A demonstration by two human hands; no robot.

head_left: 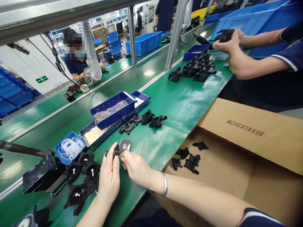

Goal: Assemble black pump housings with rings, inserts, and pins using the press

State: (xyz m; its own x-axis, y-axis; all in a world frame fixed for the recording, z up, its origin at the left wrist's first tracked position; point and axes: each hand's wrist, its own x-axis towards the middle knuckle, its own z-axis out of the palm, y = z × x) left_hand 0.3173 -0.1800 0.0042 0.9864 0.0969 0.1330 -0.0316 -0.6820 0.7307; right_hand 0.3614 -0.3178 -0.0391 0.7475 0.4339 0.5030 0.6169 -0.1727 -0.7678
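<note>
My left hand is closed around a small black plastic part, which its fingers mostly cover. The fingers of my right hand are pinched together against the same part from the other side; whether they also hold something small cannot be made out. Just beyond my fingertips lies a small dark square block with a white smear on top. Black pump-like housings stand on the green bench past it. Left of my left hand, several round black housings with white pins in their middles sit close together.
Blue bins hold metal pins, cream-coloured small pieces and white rings. An open cardboard box with black parts is below the bench edge at right. A co-worker's hands hold a black part; another person sits opposite.
</note>
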